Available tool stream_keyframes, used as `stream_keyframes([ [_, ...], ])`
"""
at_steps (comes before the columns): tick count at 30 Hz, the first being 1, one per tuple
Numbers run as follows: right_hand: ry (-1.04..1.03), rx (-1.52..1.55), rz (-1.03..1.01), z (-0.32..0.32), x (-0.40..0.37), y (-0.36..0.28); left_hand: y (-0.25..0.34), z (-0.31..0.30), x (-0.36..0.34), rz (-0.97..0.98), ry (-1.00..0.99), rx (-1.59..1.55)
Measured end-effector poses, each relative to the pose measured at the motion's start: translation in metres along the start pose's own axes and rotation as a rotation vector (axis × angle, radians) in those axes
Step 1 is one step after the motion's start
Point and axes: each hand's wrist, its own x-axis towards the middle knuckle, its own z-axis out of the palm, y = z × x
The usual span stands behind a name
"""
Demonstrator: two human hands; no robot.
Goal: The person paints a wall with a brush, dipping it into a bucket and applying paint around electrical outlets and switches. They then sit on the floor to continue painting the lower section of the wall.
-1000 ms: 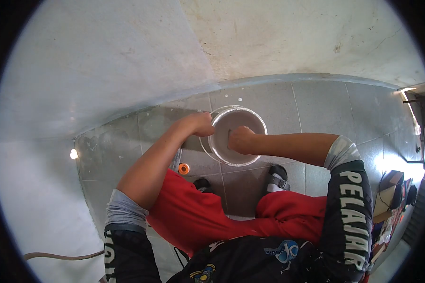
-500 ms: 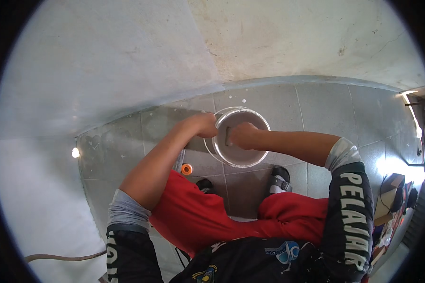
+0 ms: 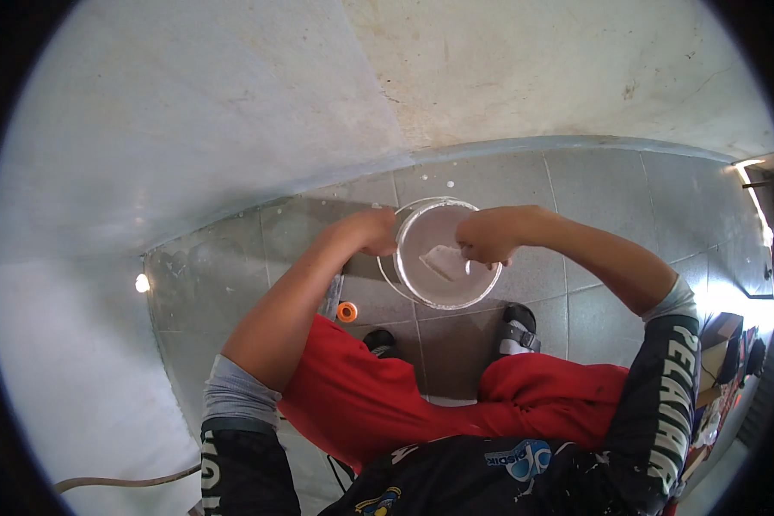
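A white bucket with a thin wire handle stands on the floor in front of me, white residue on its rim and greyish-white material inside. My left hand is closed at the bucket's left rim, its fingertips partly hidden. Over the right part of the opening, my right hand is closed around a putty knife. The knife's broad blade, coated whitish, points left and down over the bucket's inside; its grip is mostly covered by my fingers.
An orange ring-shaped object lies left of my feet, beside a greyish flat item. Walls curve round the tiled floor. A box and other items stand at right; a hose runs lower left.
My right hand has risen out of the bucket toward its right rim, bringing the putty knife's blade into view. My left hand stays at the left rim.
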Motion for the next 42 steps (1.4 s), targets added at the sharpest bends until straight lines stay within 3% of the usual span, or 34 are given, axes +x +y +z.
stream_keyframes([
  [1,-0.023,0.16,-0.016,0.0,-0.004,0.007,-0.004,0.003,0.004,0.004,0.04,-0.021],
  [8,-0.009,0.319,-0.117,-0.003,-0.032,0.053,0.009,-0.01,-0.01,-0.012,-0.047,-0.036],
  [11,0.018,0.394,-0.172,-0.002,-0.044,0.064,0.014,-0.012,-0.018,0.071,-0.09,-0.113],
  [13,0.051,0.501,-0.168,0.0,-0.048,0.07,0.003,0.002,-0.002,-0.04,-0.067,-0.065],
  [22,0.009,0.951,-0.213,0.014,-0.045,0.09,-0.005,0.028,0.029,-0.055,-0.079,-0.044],
  [25,-0.016,1.053,-0.24,0.016,-0.04,0.092,0.016,0.011,0.003,-0.124,-0.071,-0.02],
  [29,-0.054,1.092,-0.268,0.018,-0.031,0.102,0.015,0.009,-0.006,-0.082,-0.041,-0.027],
  [32,-0.106,1.121,-0.303,0.018,-0.027,0.099,0.017,0.0,-0.012,-0.131,-0.191,0.043],
  [35,-0.159,1.082,-0.299,0.019,-0.02,0.094,0.018,-0.006,-0.025,0.027,-0.25,0.024],
  [37,-0.164,1.037,-0.284,0.019,-0.017,0.089,0.02,-0.003,-0.036,0.175,-0.052,-0.007],
  [42,-0.197,1.045,-0.271,0.014,-0.011,0.081,0.008,0.021,-0.016,0.18,-0.076,0.03],
])
